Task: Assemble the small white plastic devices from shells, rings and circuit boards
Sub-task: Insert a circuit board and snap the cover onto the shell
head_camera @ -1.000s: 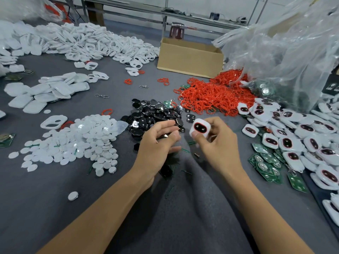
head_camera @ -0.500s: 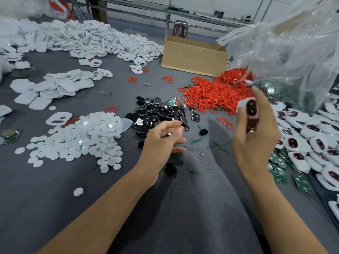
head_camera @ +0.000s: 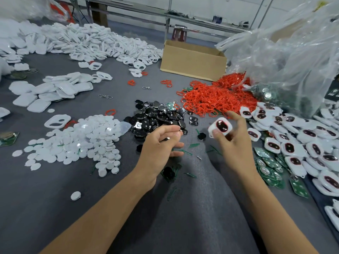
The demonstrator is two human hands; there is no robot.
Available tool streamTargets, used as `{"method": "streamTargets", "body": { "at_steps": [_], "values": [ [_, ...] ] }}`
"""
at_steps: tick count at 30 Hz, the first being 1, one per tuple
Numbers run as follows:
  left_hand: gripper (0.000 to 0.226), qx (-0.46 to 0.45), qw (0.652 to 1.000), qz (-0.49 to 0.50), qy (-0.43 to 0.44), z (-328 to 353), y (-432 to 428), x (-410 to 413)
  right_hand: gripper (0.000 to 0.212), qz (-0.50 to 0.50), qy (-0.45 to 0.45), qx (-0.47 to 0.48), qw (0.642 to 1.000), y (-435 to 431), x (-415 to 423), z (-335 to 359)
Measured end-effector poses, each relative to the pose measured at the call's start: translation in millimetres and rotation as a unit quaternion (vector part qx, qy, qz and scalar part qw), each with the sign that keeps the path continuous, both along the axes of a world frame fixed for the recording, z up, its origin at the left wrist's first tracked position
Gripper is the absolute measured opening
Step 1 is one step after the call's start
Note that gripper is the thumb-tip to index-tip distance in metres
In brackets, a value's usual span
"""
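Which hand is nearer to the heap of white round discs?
Left. The left hand is just right of the discs, by the black parts; the right hand, holding a white device, is farther right.

The bare grey surface [head_camera: 183, 226] nearest the person gives open passage. Ahead, a heap of black parts [head_camera: 156, 118] blocks the middle; white discs [head_camera: 82, 140] crowd the left; red rings [head_camera: 216, 96], white devices [head_camera: 297, 142] and green circuit boards [head_camera: 271, 167] fill the right, beside a bulging plastic bag [head_camera: 284, 61].
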State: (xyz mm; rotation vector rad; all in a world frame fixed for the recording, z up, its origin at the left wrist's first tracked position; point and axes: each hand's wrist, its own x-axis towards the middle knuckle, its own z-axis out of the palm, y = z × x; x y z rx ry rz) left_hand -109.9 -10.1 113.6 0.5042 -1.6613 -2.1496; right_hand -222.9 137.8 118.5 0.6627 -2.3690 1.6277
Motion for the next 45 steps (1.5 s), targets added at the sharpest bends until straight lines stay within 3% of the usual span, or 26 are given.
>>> {"method": "streamTargets", "body": {
  "at_steps": [3,7,11,17,22,25,29,34,35,37,38,39,43,45],
  "values": [
    [0.015,0.004,1.0,0.004,0.001,0.6,-0.2,0.0,0.033,0.125,-0.118,-0.088,0.981,-10.3,12.8,7.0],
    [0.016,0.009,1.0,0.006,0.002,1.1,-0.1,-0.6,0.031,0.234,-0.19,-0.142,0.943,-17.0,26.8,11.2],
    [0.015,0.011,1.0,0.001,0.005,0.6,0.0,-1.4,0.032,0.25,-0.169,-0.074,0.95,-18.5,28.1,10.9],
    [0.015,-0.01,1.0,-0.008,0.016,-0.2,1.5,-0.9,0.018,0.267,-0.216,-0.105,0.933,-20.5,32.0,5.0],
    [0.016,0.013,1.0,0.001,0.011,-0.4,-0.6,-1.4,0.006,0.167,-0.167,0.029,0.971,-13.9,22.7,4.0],
    [0.017,0.016,1.0,-0.001,0.014,-1.0,-1.3,-1.4,0.014,0.044,-0.029,0.117,0.992,-8.4,15.0,3.7],
    [0.017,0.026,1.0,0.0,0.016,-1.0,-2.3,-2.3,0.023,-0.081,0.14,0.04,0.986,-6.6,20.8,13.1],
    [0.017,0.034,0.999,0.003,0.02,-1.7,-2.5,-3.1,0.022,-0.184,0.361,-0.086,0.91,2.0,21.8,30.6],
    [0.017,0.034,0.999,0.006,0.022,-1.8,-2.4,-3.6,0.02,-0.149,0.348,-0.05,0.924,1.9,20.1,27.0],
    [0.017,0.036,0.999,0.011,0.022,-2.3,-1.9,-3.2,0.015,-0.025,0.226,0.166,0.96,-6.1,20.3,7.8],
    [0.017,0.04,0.999,0.013,0.023,-2.1,-1.6,-2.6,0.014,0.028,0.169,0.258,0.951,-8.0,19.3,-3.2],
    [0.018,0.043,0.999,0.013,0.024,-1.9,-1.6,-2.1,0.015,0.046,0.154,0.287,0.944,-8.8,17.3,-9.0],
    [0.019,0.062,0.998,0.014,0.028,-0.2,-3.6,-1.6,0.021,-0.037,0.223,0.101,0.969,-5.8,16.9,0.6],
    [0.018,0.059,0.998,0.013,0.025,-0.7,-4.1,-2.3,0.021,-0.033,0.211,0.136,0.967,-5.8,13.9,-1.4]
  ]
}}
